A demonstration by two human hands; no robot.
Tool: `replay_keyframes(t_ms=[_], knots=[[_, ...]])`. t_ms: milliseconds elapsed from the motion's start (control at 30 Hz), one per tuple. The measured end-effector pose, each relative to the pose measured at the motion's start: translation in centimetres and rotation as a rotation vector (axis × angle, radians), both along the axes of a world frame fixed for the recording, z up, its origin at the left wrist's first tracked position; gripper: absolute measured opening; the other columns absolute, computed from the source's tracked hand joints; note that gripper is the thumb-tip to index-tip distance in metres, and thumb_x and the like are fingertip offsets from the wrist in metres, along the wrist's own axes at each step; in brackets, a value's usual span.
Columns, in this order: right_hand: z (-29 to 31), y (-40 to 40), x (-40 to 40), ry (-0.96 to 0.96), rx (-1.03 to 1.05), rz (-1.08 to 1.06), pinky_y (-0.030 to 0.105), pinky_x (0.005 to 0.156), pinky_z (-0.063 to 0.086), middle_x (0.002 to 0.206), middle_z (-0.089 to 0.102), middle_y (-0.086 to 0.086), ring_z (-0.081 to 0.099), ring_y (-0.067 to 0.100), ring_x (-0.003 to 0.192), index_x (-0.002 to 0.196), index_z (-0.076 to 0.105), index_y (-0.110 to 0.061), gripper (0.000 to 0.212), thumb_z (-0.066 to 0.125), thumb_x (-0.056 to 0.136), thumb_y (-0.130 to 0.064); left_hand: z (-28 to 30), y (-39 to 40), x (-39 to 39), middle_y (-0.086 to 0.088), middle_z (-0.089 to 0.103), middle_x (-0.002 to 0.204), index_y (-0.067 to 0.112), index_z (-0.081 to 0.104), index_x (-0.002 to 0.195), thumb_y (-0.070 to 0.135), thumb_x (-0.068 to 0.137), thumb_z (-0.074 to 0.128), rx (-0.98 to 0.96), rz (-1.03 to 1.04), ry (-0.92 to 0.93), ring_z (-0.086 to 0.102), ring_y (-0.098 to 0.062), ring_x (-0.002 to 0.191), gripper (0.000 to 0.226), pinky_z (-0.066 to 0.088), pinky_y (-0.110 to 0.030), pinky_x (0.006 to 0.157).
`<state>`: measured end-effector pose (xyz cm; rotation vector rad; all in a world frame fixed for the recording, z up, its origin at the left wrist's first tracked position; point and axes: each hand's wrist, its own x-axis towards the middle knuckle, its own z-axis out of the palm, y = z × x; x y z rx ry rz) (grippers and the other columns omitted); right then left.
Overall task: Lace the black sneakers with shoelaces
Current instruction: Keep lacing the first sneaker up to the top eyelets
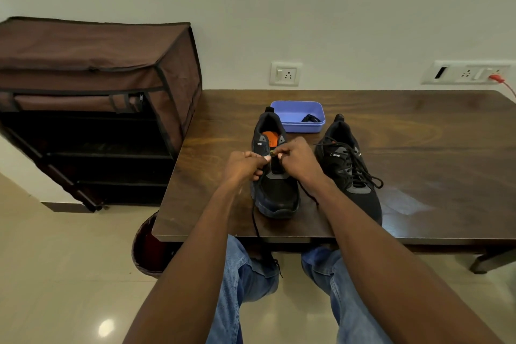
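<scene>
Two black sneakers stand on the dark wooden table point(418, 148), toes toward me. The left sneaker point(275, 193) has an orange insole and an open tongue area. My left hand point(244, 166) and my right hand point(296, 160) meet over its eyelets, both pinching a black shoelace point(258, 232). One end of it hangs over the table's front edge onto my jeans, and another strand trails beside my right wrist. The right sneaker point(351, 170) is laced, with loose lace ends lying across it.
A blue plastic tray point(293, 109) holding a small black bundle sits behind the sneakers. A brown fabric shoe rack point(92, 103) stands left of the table. Wall sockets point(285, 74) are on the wall behind, and a woven basket point(145, 248) sits under the table's corner.
</scene>
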<state>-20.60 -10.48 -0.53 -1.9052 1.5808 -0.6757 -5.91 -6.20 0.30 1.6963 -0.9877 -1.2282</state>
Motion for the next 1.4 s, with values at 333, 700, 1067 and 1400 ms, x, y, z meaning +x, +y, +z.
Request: replay_keyframes(t_ms=[333,700,1067,1400], knots=[[0.9,0.0,-1.0,0.043,0.062,0.067,0.033,0.091,0.046,0.118,0.066,0.0,0.058,0.019,0.107,0.112,0.073,-0.02,0.022,0.057,0.097,-0.015,1.2,1.0,0.5,-0.01,0.065,0.076,0.004,0.052,0.096,0.006,0.104,0.045,-0.039,0.181,0.124,0.061,-0.016,0.055,0.011,0.048,-0.02,0.042],[1.3,-0.2,-1.5,0.003,0.11,0.069,0.032,0.085,0.046,0.105,0.065,-0.002,0.058,0.018,0.102,0.1,0.072,-0.022,0.019,0.055,0.1,-0.015,1.4,0.9,4.6,-0.014,0.069,0.107,0.009,0.05,0.119,0.007,0.101,0.049,-0.366,0.776,0.344,0.07,-0.017,0.062,0.018,0.053,-0.025,0.05],[1.3,-0.2,-1.4,-0.031,0.17,0.057,0.028,0.079,0.046,0.112,0.065,0.0,0.06,0.018,0.1,0.093,0.07,-0.027,0.027,0.051,0.099,-0.009,0.6,1.0,0.3,-0.006,0.071,0.085,0.016,0.071,0.095,0.014,0.098,0.059,-0.108,-0.12,-0.43,0.064,-0.013,0.069,0.013,0.057,-0.027,0.063],[1.3,0.1,-1.9,-0.057,0.155,0.041,0.037,0.084,0.053,0.108,0.067,0.001,0.062,0.021,0.099,0.095,0.071,-0.02,0.022,0.053,0.097,-0.006,1.4,1.5,5.9,-0.009,0.064,0.119,0.012,0.065,0.115,0.008,0.098,0.052,-0.372,0.992,0.037,0.068,-0.015,0.082,0.021,0.057,-0.023,0.07]])
